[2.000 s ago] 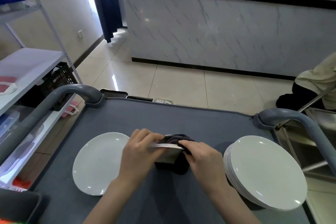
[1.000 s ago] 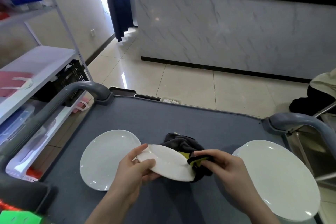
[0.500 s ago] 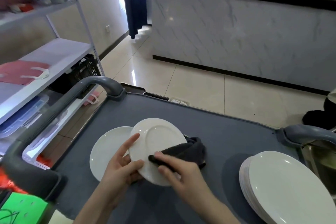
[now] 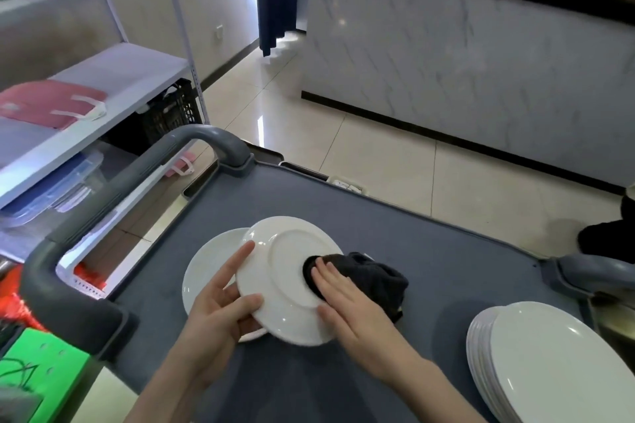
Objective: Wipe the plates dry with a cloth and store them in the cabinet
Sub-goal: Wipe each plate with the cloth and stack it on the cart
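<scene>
This is looking like a restaurant service area: a marble-fronted bar counter (image 4: pixel 464 45) is running across the far right, metal storage shelving (image 4: pixel 130 75) is standing left, and a near grey service cart (image 4: pixel 446 251) is carrying stacked white plates (image 4: pixel 549 364).

Best open room is the far half of the cart top (image 4: pixel 429 244), bare grey mat from the left handle (image 4: pixel 113 201) across to the right handle (image 4: pixel 594 273), easy to reach from above. Near side is tighter: the tilted plate (image 4: pixel 275 285) and dark cloth (image 4: pixel 378 280) take up the middle, overlapping a flat plate (image 4: pixel 206 268) on the left, and a plate stack (image 4: pixel 556 367) fills the near right corner. Left edge is fenced by that arching handle with the shelf rack (image 4: pixel 113 79) close behind it.
</scene>
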A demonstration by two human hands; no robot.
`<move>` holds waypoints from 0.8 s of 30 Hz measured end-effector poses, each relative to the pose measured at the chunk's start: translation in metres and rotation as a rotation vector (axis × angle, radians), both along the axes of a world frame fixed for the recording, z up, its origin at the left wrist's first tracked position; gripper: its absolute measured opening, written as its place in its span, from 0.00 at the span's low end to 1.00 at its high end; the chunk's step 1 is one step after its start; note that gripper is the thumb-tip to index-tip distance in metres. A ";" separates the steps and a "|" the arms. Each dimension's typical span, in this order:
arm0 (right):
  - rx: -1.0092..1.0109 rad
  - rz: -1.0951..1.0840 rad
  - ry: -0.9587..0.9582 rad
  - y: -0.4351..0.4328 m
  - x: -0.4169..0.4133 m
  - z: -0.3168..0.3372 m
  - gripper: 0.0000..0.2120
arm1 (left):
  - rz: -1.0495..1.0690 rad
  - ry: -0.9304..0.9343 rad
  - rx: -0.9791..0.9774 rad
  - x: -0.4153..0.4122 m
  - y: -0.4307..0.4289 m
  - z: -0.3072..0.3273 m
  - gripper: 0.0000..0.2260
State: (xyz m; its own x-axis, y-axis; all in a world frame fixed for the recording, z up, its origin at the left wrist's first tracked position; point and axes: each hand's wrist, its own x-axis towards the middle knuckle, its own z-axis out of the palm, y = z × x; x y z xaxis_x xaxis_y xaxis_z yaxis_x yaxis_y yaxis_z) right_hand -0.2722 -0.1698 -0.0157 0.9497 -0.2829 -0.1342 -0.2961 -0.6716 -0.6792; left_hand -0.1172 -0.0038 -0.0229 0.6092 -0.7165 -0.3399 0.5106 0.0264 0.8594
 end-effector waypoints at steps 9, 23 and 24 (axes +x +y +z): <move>0.010 -0.053 -0.088 0.018 0.032 0.004 0.24 | -0.157 -0.079 0.029 0.004 -0.002 0.000 0.33; -0.051 0.019 -0.178 0.013 0.063 0.021 0.22 | -0.270 -0.134 0.039 0.020 0.001 0.011 0.38; -0.092 0.075 -0.183 0.020 0.063 0.019 0.22 | -0.271 -0.135 0.048 0.020 0.003 0.009 0.37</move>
